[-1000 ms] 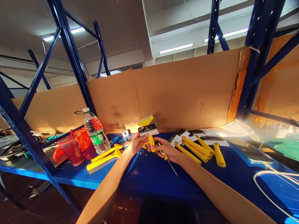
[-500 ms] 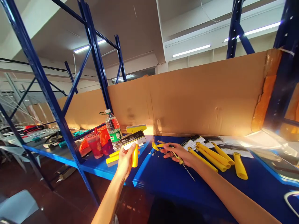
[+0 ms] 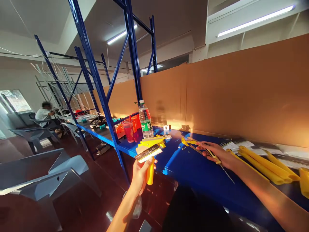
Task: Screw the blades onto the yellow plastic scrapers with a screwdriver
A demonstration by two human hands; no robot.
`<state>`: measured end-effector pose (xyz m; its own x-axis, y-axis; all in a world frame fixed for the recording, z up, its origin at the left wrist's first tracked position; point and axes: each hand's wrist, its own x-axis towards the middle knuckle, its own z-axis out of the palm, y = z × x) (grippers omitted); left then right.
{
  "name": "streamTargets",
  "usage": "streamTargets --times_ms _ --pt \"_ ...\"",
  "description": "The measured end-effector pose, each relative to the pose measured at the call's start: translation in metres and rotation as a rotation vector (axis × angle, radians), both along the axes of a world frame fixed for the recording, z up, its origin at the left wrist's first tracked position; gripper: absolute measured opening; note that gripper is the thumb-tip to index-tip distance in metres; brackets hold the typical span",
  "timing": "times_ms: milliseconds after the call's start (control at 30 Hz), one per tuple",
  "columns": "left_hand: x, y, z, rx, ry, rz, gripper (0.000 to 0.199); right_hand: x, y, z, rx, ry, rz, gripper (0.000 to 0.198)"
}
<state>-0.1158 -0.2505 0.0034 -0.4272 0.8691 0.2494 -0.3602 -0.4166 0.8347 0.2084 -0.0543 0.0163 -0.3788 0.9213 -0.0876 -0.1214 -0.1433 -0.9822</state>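
My left hand (image 3: pixel 141 172) is closed round the yellow handle (image 3: pixel 150 174) of a scraper-like tool whose wide, flat head (image 3: pixel 149 153) carries a black-and-white printed label. It holds the tool up near the bench's front edge, before a pile of yellow pieces (image 3: pixel 153 141). Over the blue bench, my right hand (image 3: pixel 214 153) is closed on a screwdriver (image 3: pixel 216 159) with a yellow-and-black handle. Its thin metal shaft points down toward me. Slim pointed ends show beyond the fingertips; their kind is unclear. A bent yellow piece (image 3: pixel 185 141) and small white bits lie just left of them.
Several yellow-handled tools (image 3: pixel 265 164) with printed labels lie on the blue bench (image 3: pixel 193 172) at right. A water bottle (image 3: pixel 145 120) and red cup (image 3: pixel 128 130) stand by a blue rack post (image 3: pixel 98 74). Cardboard (image 3: pixel 229 87) backs the bench. Grey chairs (image 3: pixel 70 170) and a seated person (image 3: pixel 44 114) are left.
My view has swung left, bringing the chairs and seated person into sight. My left hand has moved off the yellow pile, still gripping the labelled tool. My right hand keeps the screwdriver.
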Motion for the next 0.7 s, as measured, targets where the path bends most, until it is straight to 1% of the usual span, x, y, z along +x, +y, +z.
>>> streamTargets --times_ms 133,267,400,533,600,700 --pt "-0.011 -0.013 -0.014 -0.038 -0.025 0.037 0.051 -0.004 -0.009 0.006 -0.001 -0.053 -0.020 0.031" --pt "-0.012 -0.019 -0.014 -0.040 0.002 0.042 0.052 -0.008 -0.016 0.011 0.005 -0.123 -0.012 0.036" --pt "-0.009 -0.023 -0.004 -0.009 0.070 0.036 0.050 -0.010 -0.016 0.007 0.058 -0.129 0.019 0.049" --pt "-0.009 -0.026 0.012 0.040 0.086 0.015 0.045 -0.023 -0.026 0.009 0.225 -0.168 -0.001 0.060" --pt "-0.009 -0.024 0.021 0.073 0.085 -0.001 0.041 -0.038 -0.040 0.017 0.312 -0.146 -0.006 0.063" --pt "-0.008 -0.019 0.036 0.130 0.129 -0.025 0.038 -0.069 -0.069 0.040 0.438 -0.154 0.026 0.060"
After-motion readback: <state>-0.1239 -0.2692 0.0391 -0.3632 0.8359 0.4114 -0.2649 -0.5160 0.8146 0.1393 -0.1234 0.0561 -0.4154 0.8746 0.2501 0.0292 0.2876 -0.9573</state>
